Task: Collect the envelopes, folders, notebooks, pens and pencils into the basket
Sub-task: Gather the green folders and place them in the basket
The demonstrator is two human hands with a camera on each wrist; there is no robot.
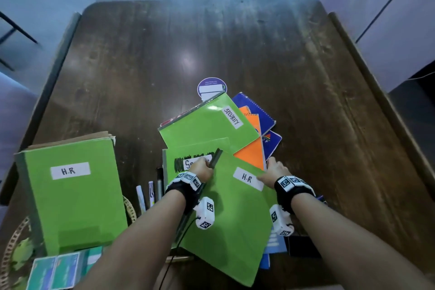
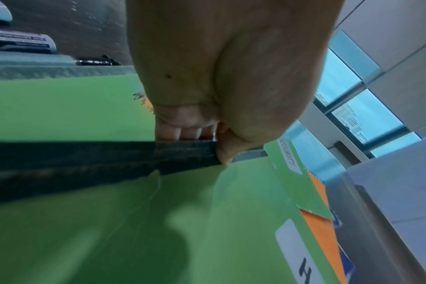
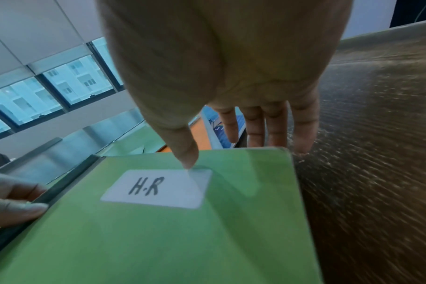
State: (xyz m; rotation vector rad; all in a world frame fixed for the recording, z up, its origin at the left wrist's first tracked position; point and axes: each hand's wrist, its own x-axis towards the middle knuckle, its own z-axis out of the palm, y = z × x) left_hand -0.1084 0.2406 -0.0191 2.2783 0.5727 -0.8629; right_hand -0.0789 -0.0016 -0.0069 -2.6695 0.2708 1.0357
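A green folder labelled H.R (image 1: 226, 223) with a dark spine (image 2: 85, 159) is tilted above the near middle of the table. My left hand (image 1: 202, 167) grips that spine near its top end, fingers curled round it. My right hand (image 1: 274, 170) pinches the folder's far right corner, thumb (image 3: 185, 153) on top beside the white label and fingers (image 3: 255, 126) down behind the edge. Beneath lie a scribbled green folder (image 1: 188, 150), a SECURITY folder (image 1: 207, 125), an orange notebook (image 1: 251, 155) and a blue spiral notebook (image 1: 256, 108). Pens (image 1: 151, 192) lie to the left.
A wicker basket (image 1: 14, 238) at the near left holds a second green H.R folder (image 1: 73, 195), with teal cards (image 1: 56, 268) in front. A purple round sticker (image 1: 211, 87) lies behind the pile. Blue items (image 1: 275, 242) show under the held folder. The dark wooden table (image 1: 211, 42) has raised side edges.
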